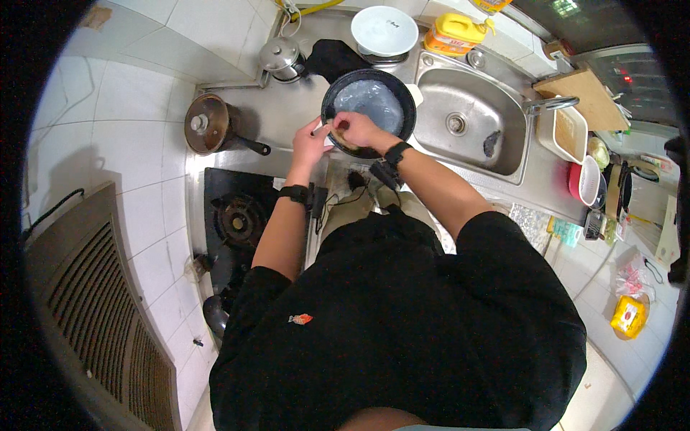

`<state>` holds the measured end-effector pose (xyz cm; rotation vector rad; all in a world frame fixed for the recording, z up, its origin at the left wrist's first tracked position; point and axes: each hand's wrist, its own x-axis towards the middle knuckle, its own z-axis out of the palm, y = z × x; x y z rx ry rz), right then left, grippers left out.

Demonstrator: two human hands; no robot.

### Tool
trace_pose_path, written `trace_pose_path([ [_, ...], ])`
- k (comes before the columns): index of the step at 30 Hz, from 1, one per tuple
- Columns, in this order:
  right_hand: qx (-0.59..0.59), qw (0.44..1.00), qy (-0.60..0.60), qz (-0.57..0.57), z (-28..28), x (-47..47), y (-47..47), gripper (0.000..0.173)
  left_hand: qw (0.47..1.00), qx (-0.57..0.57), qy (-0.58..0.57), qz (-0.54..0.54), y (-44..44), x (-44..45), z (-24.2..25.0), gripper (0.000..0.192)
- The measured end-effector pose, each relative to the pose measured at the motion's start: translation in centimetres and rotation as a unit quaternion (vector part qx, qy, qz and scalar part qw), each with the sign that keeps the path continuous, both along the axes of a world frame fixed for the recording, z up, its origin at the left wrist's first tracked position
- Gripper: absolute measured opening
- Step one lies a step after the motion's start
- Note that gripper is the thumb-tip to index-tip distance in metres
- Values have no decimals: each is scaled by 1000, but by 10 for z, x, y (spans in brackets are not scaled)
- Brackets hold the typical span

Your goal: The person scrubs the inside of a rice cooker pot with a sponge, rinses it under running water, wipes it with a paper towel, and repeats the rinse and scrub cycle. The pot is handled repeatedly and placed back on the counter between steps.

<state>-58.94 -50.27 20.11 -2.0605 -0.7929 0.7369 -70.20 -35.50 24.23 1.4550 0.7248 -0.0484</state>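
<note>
A round black pan (408,116) stands on the steel counter beside the sink, its inner floor wet and glossy. My left hand (311,143) grips the pan's left side, around what looks like a pale handle there. Inside the pan, my right hand (358,129) is closed on a tan scrubbing pad or cloth (340,137), pressed near the lower left wall. Fingers cover much of that pad, so its exact kind is unclear. A second pale handle (415,95) juts from the pan's right side.
Right of the pan is a steel sink (458,91) with a dark scrap (491,144) inside. A lidded brown saucepan (207,124), a small steel pot (281,58), a white bowl (384,30) and a yellow jug (455,33) stand around. A gas hob (237,218) is at left.
</note>
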Motion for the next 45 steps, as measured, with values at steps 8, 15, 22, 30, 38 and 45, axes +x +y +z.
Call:
trace_pose_path([
  [8,-249,925,-150,243,46,0,-39,30,1000,-16,9,0,2,0,-2,47],
  [15,54,982,88,-159,-23,10,14,38,996,-60,58,-17,13,-6,-3,46],
  [22,152,973,160,-64,-1,-1,5,18,996,-44,81,22,2,-6,10,48],
  [30,15,971,-15,237,34,15,-64,15,994,-37,64,75,-9,-4,13,47],
  [38,220,963,97,-124,20,17,13,29,988,-35,94,119,-16,2,28,48],
  [45,116,992,-30,47,22,4,-13,16,987,-28,98,122,-20,3,32,50],
])
